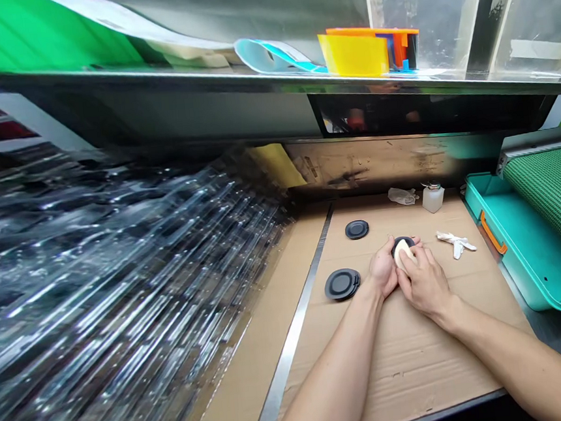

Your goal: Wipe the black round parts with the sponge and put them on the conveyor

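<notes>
Left hand (384, 271), palm up, grasps a black disc (395, 246); right hand (426, 283), fingers curled, pinches a cream pad (404, 253)

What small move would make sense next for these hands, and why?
Probably a light stroke of the cream pad across the black disc: the right hand holds the pad over the disc, while the left hand supports it.
</notes>
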`<act>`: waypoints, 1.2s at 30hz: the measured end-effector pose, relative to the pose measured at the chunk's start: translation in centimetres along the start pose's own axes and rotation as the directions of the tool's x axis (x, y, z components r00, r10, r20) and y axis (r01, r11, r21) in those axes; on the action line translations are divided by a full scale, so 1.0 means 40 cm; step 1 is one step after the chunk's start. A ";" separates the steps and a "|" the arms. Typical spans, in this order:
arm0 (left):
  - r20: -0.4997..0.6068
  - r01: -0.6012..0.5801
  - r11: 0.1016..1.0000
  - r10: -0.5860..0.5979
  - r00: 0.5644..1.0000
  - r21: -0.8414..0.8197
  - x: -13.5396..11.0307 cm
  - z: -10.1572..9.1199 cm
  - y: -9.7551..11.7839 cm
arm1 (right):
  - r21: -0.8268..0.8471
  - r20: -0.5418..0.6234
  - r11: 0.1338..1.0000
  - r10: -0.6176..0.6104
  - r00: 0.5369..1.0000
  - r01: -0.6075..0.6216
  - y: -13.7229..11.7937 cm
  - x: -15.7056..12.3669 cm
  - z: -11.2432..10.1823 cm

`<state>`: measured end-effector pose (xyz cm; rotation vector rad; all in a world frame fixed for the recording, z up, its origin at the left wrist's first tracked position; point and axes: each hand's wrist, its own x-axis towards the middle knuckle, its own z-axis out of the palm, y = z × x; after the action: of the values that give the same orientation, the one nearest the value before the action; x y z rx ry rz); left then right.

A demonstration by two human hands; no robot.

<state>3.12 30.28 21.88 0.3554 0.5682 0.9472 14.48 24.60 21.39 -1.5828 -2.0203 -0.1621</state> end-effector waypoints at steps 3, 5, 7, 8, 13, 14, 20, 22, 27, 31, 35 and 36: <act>0.020 -0.036 0.999 0.036 0.999 0.015 0.000 0.000 -0.002 | -0.005 0.001 0.998 0.067 0.998 -0.067 -0.001 0.008 -0.005; 0.016 -0.048 0.998 0.047 0.999 0.031 -0.001 0.001 -0.004 | -0.009 0.001 0.998 0.069 0.998 -0.069 0.001 0.013 -0.009; 0.017 -0.019 0.999 0.019 1.000 0.041 -0.003 0.001 -0.006 | 0.005 0.016 1.000 0.001 1.000 -0.001 0.002 0.016 -0.013; 0.018 -0.010 0.999 0.009 1.000 0.047 -0.004 0.001 -0.007 | 0.009 0.021 1.000 -0.009 1.000 0.008 0.003 0.017 -0.014; 0.027 -0.027 0.997 0.025 0.999 0.071 -0.005 -0.003 -0.010 | 0.003 0.019 0.998 0.063 0.998 -0.063 0.001 0.012 -0.012; 0.034 -0.018 0.997 0.015 0.999 0.070 -0.005 -0.005 -0.010 | 0.015 0.025 1.000 0.024 0.999 -0.024 0.002 0.010 -0.010; 0.024 -0.045 0.995 0.043 0.999 0.094 -0.004 -0.005 -0.007 | 0.071 -0.006 0.980 0.185 0.983 -0.184 0.071 0.030 -0.005; 0.002 -0.048 0.995 0.048 0.999 0.083 -0.001 -0.002 -0.004 | 0.160 -0.036 0.969 0.195 0.980 -0.187 0.092 0.035 -0.015; -0.028 -0.085 0.996 0.086 0.996 0.014 0.005 0.002 0.007 | 0.388 0.123 0.902 0.154 0.980 -0.190 0.095 0.031 -0.058; -0.015 -0.110 0.994 0.110 0.994 -0.003 0.003 -0.001 0.009 | 0.531 0.272 0.819 0.077 0.959 -0.216 0.088 0.030 -0.072; -0.004 -0.119 0.991 0.120 0.993 0.054 0.001 -0.004 0.001 | 0.572 0.217 0.766 0.202 0.955 -0.292 0.087 0.036 -0.058; 0.001 -0.132 0.988 0.133 0.991 0.079 0.000 -0.004 -0.003 | 0.584 0.225 0.743 0.240 0.944 -0.328 0.085 0.038 -0.052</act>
<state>3.09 30.24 21.69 0.4672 0.5926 1.0551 18.15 26.01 23.05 -1.4534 -1.6367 0.6820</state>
